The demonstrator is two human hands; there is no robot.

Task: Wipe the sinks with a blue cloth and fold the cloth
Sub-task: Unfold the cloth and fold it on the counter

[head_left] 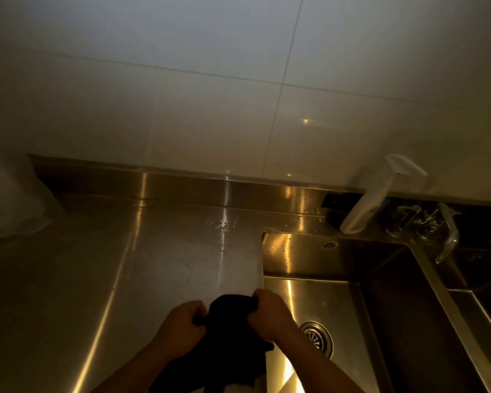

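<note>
Dark cloth (230,333), gripped in both hands at the left rim of the steel sink (295,258).
Left hand (179,326) and right hand (270,316) each clench a bunched upper part; the rest hangs between the forearms, above the steel counter (119,268). White bottle (366,205) stands behind the sink.

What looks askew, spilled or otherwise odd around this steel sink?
The tall white bottle behind the stainless steel sink appears to lean toward the tiled wall, though the wide lens may exaggerate that. Wet-looking smears mark the steel counter near its back edge.
</note>
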